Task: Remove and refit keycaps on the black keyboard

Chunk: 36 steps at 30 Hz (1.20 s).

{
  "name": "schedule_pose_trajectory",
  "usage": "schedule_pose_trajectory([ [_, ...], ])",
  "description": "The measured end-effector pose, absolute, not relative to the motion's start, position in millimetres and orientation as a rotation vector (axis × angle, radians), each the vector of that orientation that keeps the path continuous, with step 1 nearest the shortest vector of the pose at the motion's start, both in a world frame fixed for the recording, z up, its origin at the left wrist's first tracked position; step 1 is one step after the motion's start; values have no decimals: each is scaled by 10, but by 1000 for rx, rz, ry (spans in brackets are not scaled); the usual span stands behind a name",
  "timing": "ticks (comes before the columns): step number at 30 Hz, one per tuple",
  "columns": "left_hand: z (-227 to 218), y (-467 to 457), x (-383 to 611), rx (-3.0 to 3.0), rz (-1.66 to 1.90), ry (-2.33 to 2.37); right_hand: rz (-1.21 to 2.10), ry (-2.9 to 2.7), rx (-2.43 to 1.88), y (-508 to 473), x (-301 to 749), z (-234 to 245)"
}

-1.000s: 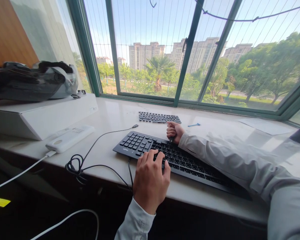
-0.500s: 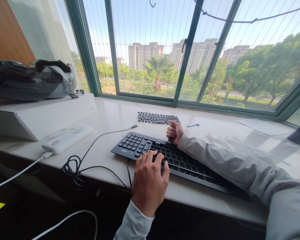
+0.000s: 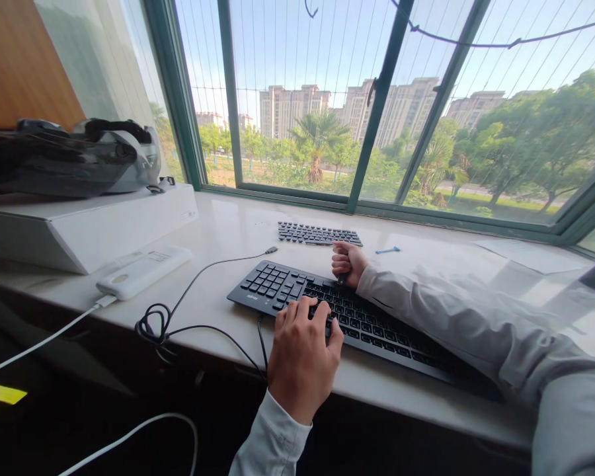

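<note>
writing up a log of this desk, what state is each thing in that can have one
Keyboard: number pad keys on, visible main section mostly without keys
Loose keys: laid out in rows
Black cable: bunched, plug lying loose
White device: white cable plugged in
White box: shut
Left hand: spread on keyboard
Right hand: closed round small dark object
</note>
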<state>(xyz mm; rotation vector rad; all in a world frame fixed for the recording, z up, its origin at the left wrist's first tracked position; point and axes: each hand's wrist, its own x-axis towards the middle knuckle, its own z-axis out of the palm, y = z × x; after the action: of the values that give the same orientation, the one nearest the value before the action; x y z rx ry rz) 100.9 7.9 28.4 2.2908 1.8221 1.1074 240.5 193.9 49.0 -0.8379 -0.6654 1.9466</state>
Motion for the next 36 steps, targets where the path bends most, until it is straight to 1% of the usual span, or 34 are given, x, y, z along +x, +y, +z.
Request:
schedule_pose_trajectory([
  [8, 276, 89, 1012, 2291, 1098, 1836, 2026, -613, -779, 1946, 2437, 478],
  [12, 258, 90, 1002, 2301, 1114, 1823, 1934, -591, -754, 1897, 2420, 497],
  [20, 233, 90, 994, 2301, 1154, 1794, 1758, -683, -841, 1844, 2410, 534],
  [28, 243, 90, 993, 2284, 1135, 1796, 1712, -938, -874, 1781, 2367, 543],
  [31, 244, 87, 995, 2286, 1128, 1803, 1729, -958, -906, 1790, 2357, 543],
  [36, 255, 83, 1003, 2284, 1114, 1815, 1863, -731, -894, 1884, 2417, 519],
])
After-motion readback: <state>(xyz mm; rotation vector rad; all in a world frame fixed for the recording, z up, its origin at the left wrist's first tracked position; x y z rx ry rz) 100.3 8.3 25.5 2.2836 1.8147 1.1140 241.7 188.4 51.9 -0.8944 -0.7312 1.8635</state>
